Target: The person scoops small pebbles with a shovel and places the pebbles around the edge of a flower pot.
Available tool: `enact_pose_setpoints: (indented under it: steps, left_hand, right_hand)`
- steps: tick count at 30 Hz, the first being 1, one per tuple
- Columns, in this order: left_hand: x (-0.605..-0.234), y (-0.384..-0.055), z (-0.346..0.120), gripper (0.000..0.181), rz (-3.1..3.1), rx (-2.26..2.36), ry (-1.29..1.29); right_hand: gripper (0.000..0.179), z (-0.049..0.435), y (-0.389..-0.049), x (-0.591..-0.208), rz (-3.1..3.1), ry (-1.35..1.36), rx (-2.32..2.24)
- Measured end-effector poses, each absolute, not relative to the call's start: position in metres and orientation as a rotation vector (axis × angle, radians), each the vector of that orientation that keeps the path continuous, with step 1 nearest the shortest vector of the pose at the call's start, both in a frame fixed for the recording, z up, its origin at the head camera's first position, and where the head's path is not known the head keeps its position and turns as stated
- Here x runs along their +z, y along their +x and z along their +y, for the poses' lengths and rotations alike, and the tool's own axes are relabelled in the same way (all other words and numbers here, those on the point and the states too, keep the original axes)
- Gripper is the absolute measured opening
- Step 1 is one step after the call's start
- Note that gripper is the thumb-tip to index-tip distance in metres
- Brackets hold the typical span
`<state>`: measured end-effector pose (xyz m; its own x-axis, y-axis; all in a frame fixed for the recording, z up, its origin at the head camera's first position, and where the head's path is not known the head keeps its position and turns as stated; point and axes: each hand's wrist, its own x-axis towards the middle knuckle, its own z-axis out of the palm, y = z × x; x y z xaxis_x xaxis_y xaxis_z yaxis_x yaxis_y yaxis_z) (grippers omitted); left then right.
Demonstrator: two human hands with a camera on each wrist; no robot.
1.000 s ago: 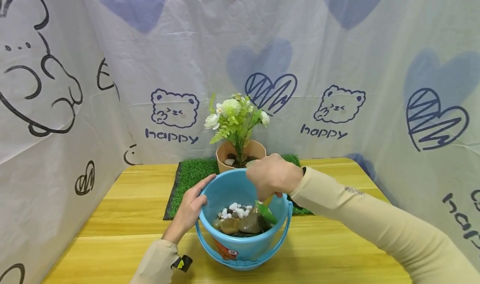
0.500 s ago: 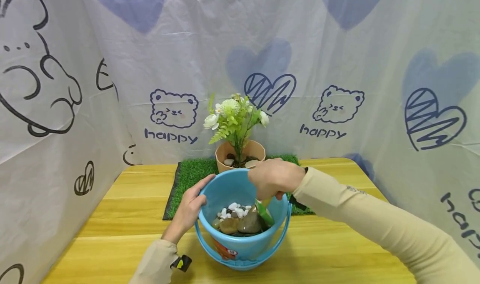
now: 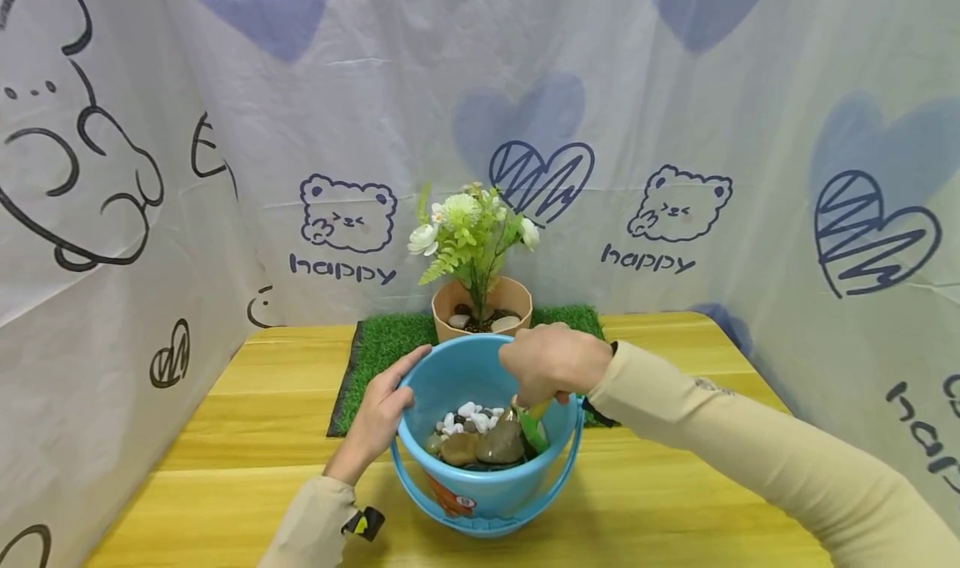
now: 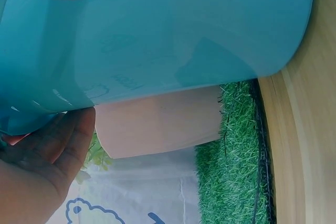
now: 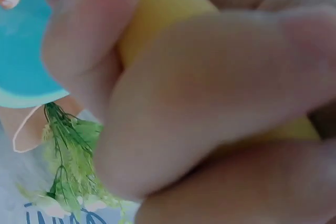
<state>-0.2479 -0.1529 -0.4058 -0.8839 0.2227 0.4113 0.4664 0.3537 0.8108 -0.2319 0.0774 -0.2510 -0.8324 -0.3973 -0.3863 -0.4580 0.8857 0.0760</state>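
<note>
A light blue bucket [image 3: 480,501] stands on the table, its handle hanging down at the front. My left hand [image 3: 381,408] grips its left rim, thumb on the inner side; in the left wrist view, fingers [image 4: 73,140] lie along the outer wall. Over the right rim, my right hand [image 3: 558,361] holds a small shovel by its yellow handle [image 5: 163,3]. The shovel's green blade [image 3: 534,434] points down into the bucket, beside a large grey-brown stone [image 3: 501,443]. A tan stone [image 3: 459,449] and several white pebbles [image 3: 468,419] lie inside too. The blade's tip is hidden behind the stones.
Behind the bucket, a peach flowerpot [image 3: 444,299] with white flowers and green leaves [image 3: 468,226] stands on a green turf mat [image 3: 386,347]. Stones lie in the pot. The wooden table [image 3: 675,493] is bounded by printed white cloth [image 3: 637,92] at back and sides.
The shovel blade has shifted slightly within the bucket beside the large stone, and my right hand has moved a little with it. My left hand keeps its grip on the rim.
</note>
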Motion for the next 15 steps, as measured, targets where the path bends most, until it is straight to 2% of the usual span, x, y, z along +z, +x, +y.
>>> enact_pose_setpoints:
  steps: [6,15]
  left_hand:
    - [-0.409,-0.247,-0.152,0.066,-2.389,-1.574,-0.62]
    - [-0.407,-0.248,-0.153,0.067,-2.376,-1.55,-0.632]
  right_hand:
    - [0.013,0.074,-0.233,-0.261,2.814,-0.762,0.397]
    - [0.041,0.085,-0.223,-0.276,2.978,-1.035,0.485]
